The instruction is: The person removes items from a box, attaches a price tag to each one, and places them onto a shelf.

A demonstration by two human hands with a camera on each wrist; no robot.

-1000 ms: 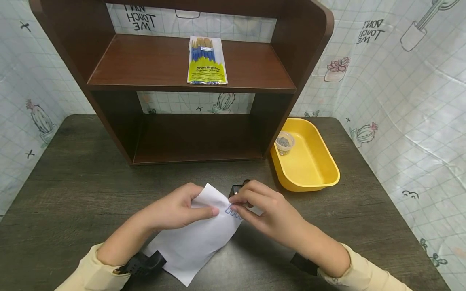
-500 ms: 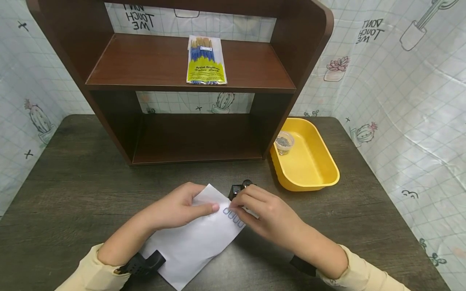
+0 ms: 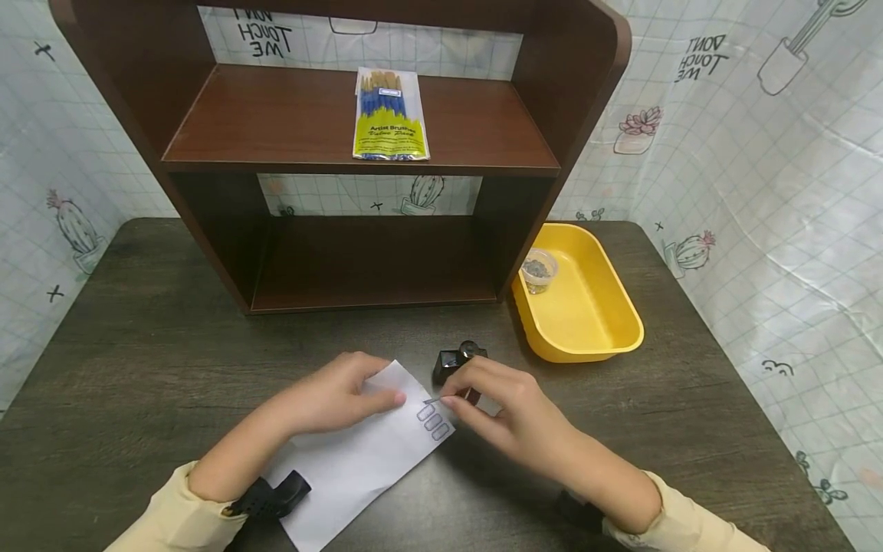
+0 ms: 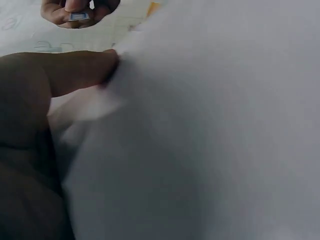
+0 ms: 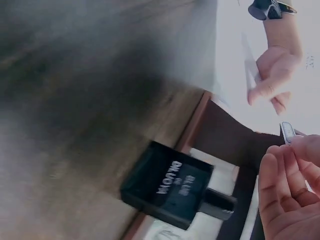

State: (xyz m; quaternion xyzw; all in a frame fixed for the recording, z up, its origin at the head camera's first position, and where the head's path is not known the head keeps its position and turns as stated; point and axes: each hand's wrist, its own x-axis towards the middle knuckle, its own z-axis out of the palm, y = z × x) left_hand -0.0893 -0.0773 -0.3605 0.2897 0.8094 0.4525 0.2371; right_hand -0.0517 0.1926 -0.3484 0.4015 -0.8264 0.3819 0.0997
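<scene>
My left hand (image 3: 345, 399) grips a white paper sheet (image 3: 352, 468), thumb on top and fingers beneath its far edge. Three small rounded rectangular outlines (image 3: 433, 422) run along the sheet's right end. Just past that end, my right hand (image 3: 507, 410) pinches a small rounded label (image 5: 287, 131) between thumb and fingers; it is pale with a dark border, and seen edge-on in the head view. Behind the right hand stands a dark square perfume-like bottle (image 5: 165, 185) with a black cap, partly hidden in the head view.
A dark brown shelf unit (image 3: 372, 303) stands at the back, with a pack of artist brushes (image 3: 390, 115) on its upper shelf. To its right, a yellow tray (image 3: 586, 307) holds a small clear cup (image 3: 539, 270) with grey contents. Printed sheeting surrounds the table.
The right hand has drawn a small label off the sheet's end; fewer outlines now show there. The sheet has shifted slightly down and left, and more of the bottle is visible.
</scene>
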